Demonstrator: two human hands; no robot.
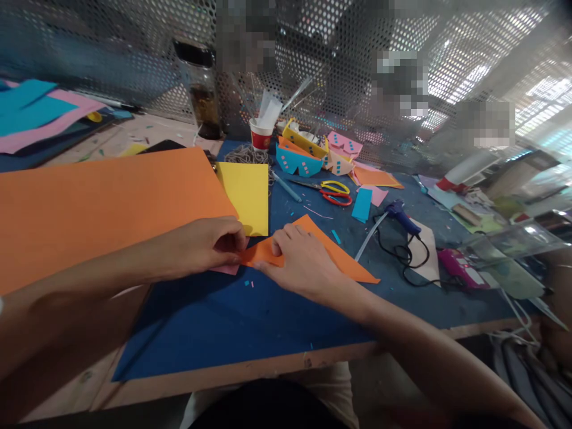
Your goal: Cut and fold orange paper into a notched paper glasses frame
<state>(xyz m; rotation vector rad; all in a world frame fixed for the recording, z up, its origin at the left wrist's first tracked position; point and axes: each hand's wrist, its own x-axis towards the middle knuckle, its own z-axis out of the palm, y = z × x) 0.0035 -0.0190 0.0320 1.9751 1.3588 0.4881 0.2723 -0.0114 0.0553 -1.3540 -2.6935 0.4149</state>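
A folded piece of orange paper [346, 260], roughly a triangle, lies on the blue mat [214, 322] in front of me. My left hand [214, 243] pinches its narrow left tip between thumb and fingers. Over its middle, my right hand [304, 259] holds the paper with thumb and curled fingers, hiding part of it. Just behind my left hand are yellow paper [250, 196] and a large orange sheet [134, 202]. A bit of pink paper [227, 269] shows beneath my left hand. Small blue and pink scraps lie close to both hands.
Scissors [335, 192], a blue pen [286, 187] and blue paper strips [361, 204] lie behind. A glue gun [402, 217] with its cord is at right. Cut paper shapes [298, 161], a paper cup [261, 134] and a jar [205, 101] stand near the perforated metal screen [147, 42].
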